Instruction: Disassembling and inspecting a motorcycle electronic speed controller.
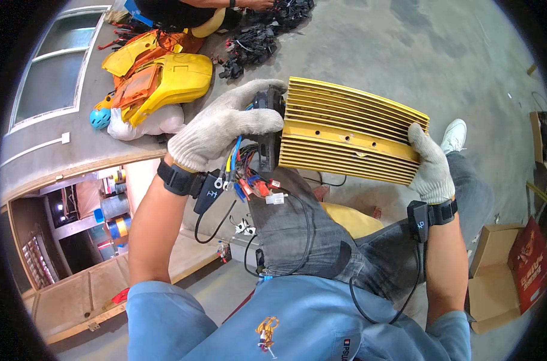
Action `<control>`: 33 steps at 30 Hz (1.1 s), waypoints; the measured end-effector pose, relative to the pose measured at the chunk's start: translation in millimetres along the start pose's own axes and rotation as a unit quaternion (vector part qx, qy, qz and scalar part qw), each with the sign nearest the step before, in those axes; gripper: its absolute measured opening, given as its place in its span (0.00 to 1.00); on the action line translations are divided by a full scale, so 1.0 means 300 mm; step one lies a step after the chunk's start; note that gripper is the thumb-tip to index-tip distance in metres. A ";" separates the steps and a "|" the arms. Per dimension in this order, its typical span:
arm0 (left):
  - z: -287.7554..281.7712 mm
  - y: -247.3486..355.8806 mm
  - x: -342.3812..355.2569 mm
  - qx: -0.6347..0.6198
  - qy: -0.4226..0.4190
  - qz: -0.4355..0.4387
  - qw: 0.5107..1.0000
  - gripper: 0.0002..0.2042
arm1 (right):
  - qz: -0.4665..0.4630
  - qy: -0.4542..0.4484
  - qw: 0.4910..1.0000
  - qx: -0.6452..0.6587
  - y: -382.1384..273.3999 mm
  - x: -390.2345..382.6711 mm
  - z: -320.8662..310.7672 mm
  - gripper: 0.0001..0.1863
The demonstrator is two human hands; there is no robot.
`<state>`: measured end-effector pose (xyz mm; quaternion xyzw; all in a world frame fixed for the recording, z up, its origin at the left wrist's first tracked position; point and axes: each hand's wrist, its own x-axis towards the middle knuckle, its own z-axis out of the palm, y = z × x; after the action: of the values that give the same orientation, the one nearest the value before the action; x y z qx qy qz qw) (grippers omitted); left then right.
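A gold finned metal box (351,126) with a black end piece (267,153) is held between my two gloved hands over my lap. My left hand (225,123) wraps round the black end at the box's left, fingers bent on it. Below that end hangs a bundle of coloured wires (243,174) with ring terminals and red, blue and white connectors. My right hand (431,165) grips the box's right end, thumb along the near side; its other fingers are mostly hidden behind the box.
At upper left lie yellow and orange plastic shells (171,84), a white sack (142,123) and a blue helmet (100,118). Another person's arm (243,3) reaches toward black wiring harnesses (255,42). A wooden bench (69,287) is at left; cardboard boxes (490,271) are at right.
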<state>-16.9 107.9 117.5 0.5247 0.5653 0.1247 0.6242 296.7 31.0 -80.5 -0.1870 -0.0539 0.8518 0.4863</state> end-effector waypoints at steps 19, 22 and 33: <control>0.001 0.123 -0.060 0.243 0.034 0.066 0.967 0.39 | -0.101 0.025 0.994 -0.040 -0.035 -0.054 -0.158 0.34; -0.019 0.131 -0.077 0.210 0.045 0.078 0.974 0.37 | -0.130 0.009 0.990 -0.047 -0.055 -0.068 -0.180 0.35; -0.018 0.146 -0.110 0.189 0.057 0.097 0.976 0.36 | -0.157 -0.033 0.987 -0.016 -0.054 -0.053 -0.147 0.34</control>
<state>-13.3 104.4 172.3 0.6773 0.5596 0.1051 0.4659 333.5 22.0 -112.5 -0.1562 -0.1125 0.7694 0.6091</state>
